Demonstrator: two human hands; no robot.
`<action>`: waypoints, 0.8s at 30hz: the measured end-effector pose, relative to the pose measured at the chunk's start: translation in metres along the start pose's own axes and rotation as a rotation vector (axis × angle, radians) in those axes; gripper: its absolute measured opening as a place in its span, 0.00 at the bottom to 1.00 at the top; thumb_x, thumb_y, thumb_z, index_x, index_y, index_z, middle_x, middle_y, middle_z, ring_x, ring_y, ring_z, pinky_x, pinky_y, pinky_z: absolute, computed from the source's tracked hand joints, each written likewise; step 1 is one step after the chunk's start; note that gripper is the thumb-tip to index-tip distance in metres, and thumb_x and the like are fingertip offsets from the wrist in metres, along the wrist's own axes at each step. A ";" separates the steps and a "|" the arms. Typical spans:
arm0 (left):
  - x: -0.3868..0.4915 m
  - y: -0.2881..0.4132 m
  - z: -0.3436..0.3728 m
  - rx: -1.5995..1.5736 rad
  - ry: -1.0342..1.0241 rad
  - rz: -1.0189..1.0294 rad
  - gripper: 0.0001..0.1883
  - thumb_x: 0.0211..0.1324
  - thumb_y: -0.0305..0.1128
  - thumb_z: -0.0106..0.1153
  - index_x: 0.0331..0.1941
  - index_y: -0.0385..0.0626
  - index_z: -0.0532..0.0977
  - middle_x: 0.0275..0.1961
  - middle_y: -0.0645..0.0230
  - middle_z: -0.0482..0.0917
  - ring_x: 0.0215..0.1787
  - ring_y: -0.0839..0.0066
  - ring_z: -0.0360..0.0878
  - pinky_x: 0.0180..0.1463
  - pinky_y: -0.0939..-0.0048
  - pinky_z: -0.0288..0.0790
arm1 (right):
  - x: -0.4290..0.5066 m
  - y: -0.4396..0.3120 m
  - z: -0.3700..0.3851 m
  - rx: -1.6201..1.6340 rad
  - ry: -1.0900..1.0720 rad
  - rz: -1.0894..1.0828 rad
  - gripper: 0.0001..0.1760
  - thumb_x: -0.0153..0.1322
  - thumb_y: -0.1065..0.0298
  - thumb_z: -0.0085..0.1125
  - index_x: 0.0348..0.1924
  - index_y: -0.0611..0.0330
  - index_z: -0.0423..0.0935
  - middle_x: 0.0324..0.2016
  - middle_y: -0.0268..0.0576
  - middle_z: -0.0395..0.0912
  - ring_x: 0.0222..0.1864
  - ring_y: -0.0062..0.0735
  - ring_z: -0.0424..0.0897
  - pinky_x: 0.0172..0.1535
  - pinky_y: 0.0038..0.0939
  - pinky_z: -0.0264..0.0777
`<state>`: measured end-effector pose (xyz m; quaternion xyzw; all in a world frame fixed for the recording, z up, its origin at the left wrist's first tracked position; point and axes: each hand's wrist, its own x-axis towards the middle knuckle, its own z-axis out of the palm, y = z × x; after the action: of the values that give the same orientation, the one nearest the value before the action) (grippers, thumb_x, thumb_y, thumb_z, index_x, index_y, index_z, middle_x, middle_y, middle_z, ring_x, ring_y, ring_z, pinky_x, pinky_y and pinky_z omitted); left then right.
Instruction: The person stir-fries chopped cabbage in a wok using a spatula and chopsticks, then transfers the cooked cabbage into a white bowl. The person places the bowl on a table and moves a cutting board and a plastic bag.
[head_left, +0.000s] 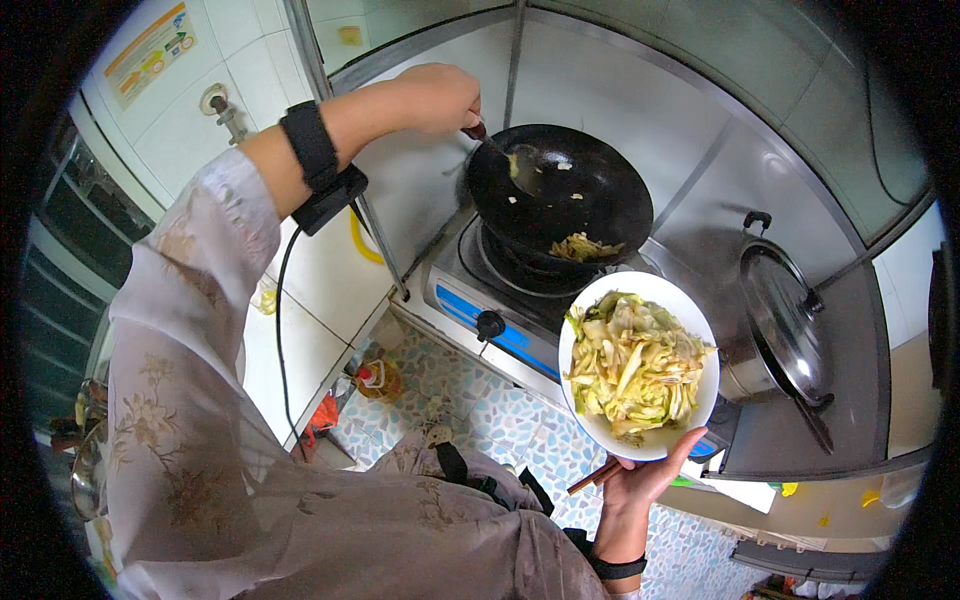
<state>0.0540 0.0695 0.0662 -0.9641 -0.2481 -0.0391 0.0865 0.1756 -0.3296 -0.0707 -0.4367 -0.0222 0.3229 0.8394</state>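
Note:
My left hand (442, 97) grips the dark brown handle of a metal turner or ladle (529, 174); its blurred head is inside a black wok (592, 176). The wok sits on a gas stove burner, with a small heap of cooked vegetable (585, 247) low in it and a few pale bits stuck higher up. My right hand (649, 472), palm up, supports a white bowl (571, 411) from below, thumb at its rim. Cooked leafy vegetable, likely cabbage (637, 364), fills the bowl. Brown chopsticks (595, 477) stick out beneath it, by my right fingers.
A gas stove (457, 296) with a black knob (490, 325) stands before metal splash panels (600, 82). Right of it is a lidded steel pot (784, 322). A white tiled counter (322, 292) lies left. An oil bottle (379, 380) stands low by the patterned floor (480, 405). A cable (282, 322) hangs from my left forearm.

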 end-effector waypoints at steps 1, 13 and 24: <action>0.008 -0.006 0.006 0.045 -0.061 -0.057 0.10 0.51 0.38 0.55 0.34 0.48 0.79 0.26 0.56 0.79 0.35 0.56 0.78 0.38 0.55 0.70 | 0.000 0.000 0.000 0.002 0.039 0.024 0.39 0.68 0.34 0.40 0.63 0.53 0.52 0.47 0.40 0.68 0.21 0.18 0.69 0.10 0.14 0.55; 0.139 0.004 0.078 0.179 -0.117 0.192 0.12 0.51 0.38 0.53 0.38 0.49 0.79 0.34 0.58 0.80 0.38 0.55 0.78 0.41 0.55 0.71 | 0.003 0.006 0.002 -0.002 0.242 -0.074 0.40 0.68 0.35 0.44 0.61 0.56 0.54 0.49 0.43 0.67 0.23 0.19 0.70 0.13 0.15 0.60; 0.071 -0.039 -0.023 0.251 -0.317 0.413 0.17 0.51 0.43 0.56 0.31 0.38 0.79 0.29 0.54 0.80 0.28 0.65 0.78 0.34 0.61 0.69 | 0.000 0.005 -0.006 -0.081 0.140 -0.037 0.43 0.68 0.33 0.41 0.65 0.55 0.50 0.61 0.42 0.56 0.58 0.37 0.63 0.53 0.32 0.67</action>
<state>0.0967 0.1325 0.1032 -0.9701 -0.0598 0.1616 0.1712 0.1750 -0.3314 -0.0784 -0.4914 0.0154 0.2749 0.8263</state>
